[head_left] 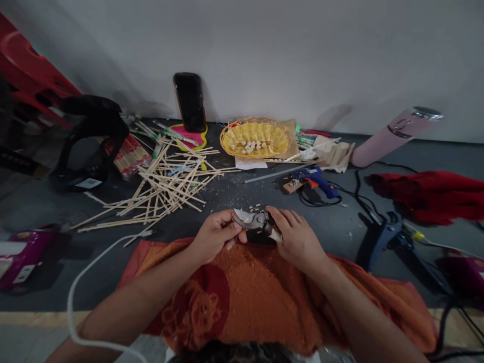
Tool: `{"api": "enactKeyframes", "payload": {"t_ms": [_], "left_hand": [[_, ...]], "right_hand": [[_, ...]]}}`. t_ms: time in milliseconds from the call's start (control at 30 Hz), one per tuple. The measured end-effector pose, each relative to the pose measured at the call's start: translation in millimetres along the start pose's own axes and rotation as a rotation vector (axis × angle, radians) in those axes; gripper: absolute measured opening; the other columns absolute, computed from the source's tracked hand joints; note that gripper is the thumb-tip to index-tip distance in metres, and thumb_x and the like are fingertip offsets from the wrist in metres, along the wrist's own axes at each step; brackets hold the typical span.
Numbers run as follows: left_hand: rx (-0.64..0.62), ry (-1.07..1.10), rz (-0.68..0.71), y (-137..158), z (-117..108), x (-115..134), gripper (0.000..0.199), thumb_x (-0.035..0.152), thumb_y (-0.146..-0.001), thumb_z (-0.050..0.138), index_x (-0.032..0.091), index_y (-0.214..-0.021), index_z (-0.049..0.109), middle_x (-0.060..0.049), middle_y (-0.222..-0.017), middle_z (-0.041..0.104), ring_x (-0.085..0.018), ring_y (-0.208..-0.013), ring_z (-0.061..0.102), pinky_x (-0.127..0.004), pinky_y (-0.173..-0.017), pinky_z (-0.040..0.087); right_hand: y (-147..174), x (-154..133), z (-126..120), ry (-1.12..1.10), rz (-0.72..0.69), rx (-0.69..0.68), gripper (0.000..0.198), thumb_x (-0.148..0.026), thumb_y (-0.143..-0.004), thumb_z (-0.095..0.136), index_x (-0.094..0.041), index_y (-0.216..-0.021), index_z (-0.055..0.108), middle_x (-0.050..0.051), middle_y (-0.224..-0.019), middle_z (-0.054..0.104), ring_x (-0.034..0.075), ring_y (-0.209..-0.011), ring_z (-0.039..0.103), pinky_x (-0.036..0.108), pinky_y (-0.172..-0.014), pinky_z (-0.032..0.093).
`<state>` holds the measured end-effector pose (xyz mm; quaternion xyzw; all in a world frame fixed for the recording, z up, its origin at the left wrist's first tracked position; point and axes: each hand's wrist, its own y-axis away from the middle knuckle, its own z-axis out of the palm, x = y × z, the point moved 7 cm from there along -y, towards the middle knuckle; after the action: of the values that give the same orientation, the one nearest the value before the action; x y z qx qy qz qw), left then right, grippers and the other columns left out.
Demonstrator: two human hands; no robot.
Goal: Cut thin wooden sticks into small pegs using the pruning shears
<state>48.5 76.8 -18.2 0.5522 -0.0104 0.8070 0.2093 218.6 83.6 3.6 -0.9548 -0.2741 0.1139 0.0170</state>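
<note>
My right hand (pixel 300 241) is closed around the handles of a pair of pruning shears (pixel 260 220), whose metal blades point left. At the blade tips, my left hand (pixel 217 236) has its thumb and fingers pinched together; whatever is between them is too small or hidden to make out. Several short cut pieces of stick (pixel 255 207) lie just beyond the shears. A loose pile of thin wooden sticks (pixel 166 184) spreads to the left. Behind the hands, a yellow woven basket (pixel 230 138) contains several small pale pieces. An orange towel (pixel 264 292) lies beneath my forearms.
A phone (pixel 190 103) leans against the wall. A blue glue gun (pixel 319 182) with its cord lies to the right, before a pink bottle (pixel 393 138). Farther right are a red cloth (pixel 431 194) and a dark blue tool (pixel 383 239). A white cable (pixel 73 297) crosses my left forearm.
</note>
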Motion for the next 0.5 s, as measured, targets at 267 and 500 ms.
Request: {"api": "enactKeyframes", "payload": {"t_ms": [267, 500], "left_hand": [[-0.093, 0.071, -0.180, 1.8, 5.4, -5.4, 0.026, 0.036, -0.075, 0.072, 0.013, -0.079, 0.061, 0.000, -0.056, 0.065, 0.000, -0.028, 0.034, -0.013, -0.030, 0.020], [-0.143, 0.162, -0.193, 4.4, 9.5, -1.4, 0.023, 0.033, -0.076, 0.070, 0.013, -0.077, 0.060, -0.001, -0.054, 0.064, 0.001, -0.027, 0.032, -0.013, -0.029, 0.017]], "right_hand": [[-0.4, -0.6, -2.8, -0.049, -0.056, -0.023, 0.071, -0.009, -0.076, 0.048, -0.015, -0.144, 0.029, 0.014, -0.130, 0.051, 0.029, -0.109, 0.046, 0.043, -0.089, 0.041], [1.9, -3.5, -0.3, -0.059, -0.053, -0.009, 0.060, -0.009, -0.081, 0.046, -0.016, -0.140, 0.036, 0.014, -0.118, 0.057, 0.027, -0.103, 0.051, 0.041, -0.088, 0.044]]}}
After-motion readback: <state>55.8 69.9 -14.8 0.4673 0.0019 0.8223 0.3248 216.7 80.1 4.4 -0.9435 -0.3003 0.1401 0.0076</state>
